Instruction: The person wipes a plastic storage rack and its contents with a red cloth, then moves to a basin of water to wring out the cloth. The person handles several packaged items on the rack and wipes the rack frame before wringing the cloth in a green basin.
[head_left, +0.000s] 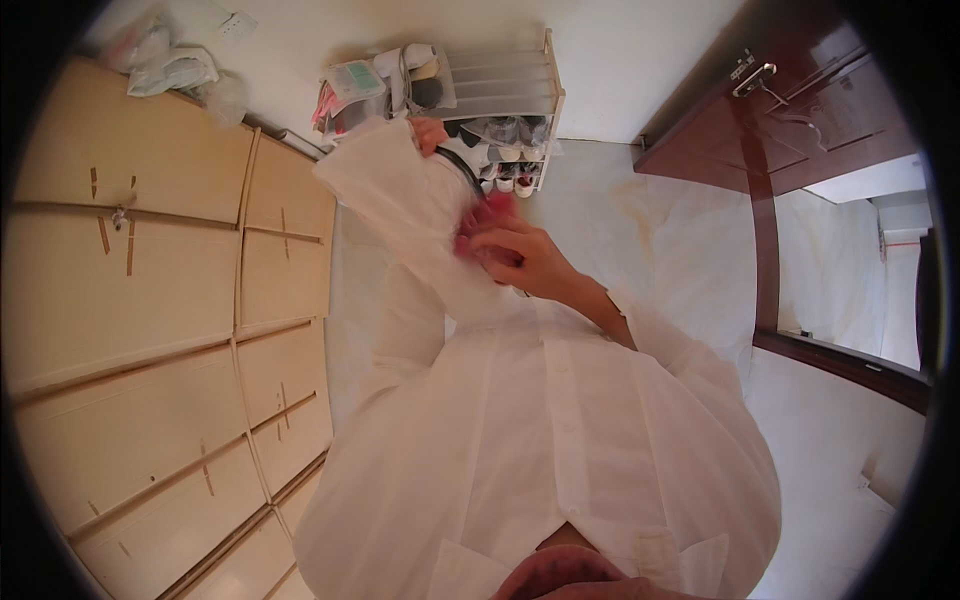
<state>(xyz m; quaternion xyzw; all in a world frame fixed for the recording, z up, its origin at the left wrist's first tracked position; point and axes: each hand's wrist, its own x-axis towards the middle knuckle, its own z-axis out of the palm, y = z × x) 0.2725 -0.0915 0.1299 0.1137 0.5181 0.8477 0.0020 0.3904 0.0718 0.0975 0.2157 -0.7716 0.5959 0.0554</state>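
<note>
My left hand (427, 136) is partly hidden at the far end of a white fabric item (394, 187), gripping its edge beside a dark curved band (463, 169). The white fabric spreads over my left forearm, so the hand's full grip cannot be seen. In front of my chest, my right hand (529, 259) has its fingers bent around a soft red item (487, 217), probably a cloth, blurred by motion. That red item lies against or just over the white fabric. I wear a white buttoned shirt (517, 397) with long sleeves.
Beige cabinets (135, 300) line the left side, with plastic bags (176, 71) on top. Ahead stands a shoe rack (551, 112) holding several shoes and a pile of goods (356, 81). To the right, a dark red door (720, 112) stands ajar above the pale floor (600, 202).
</note>
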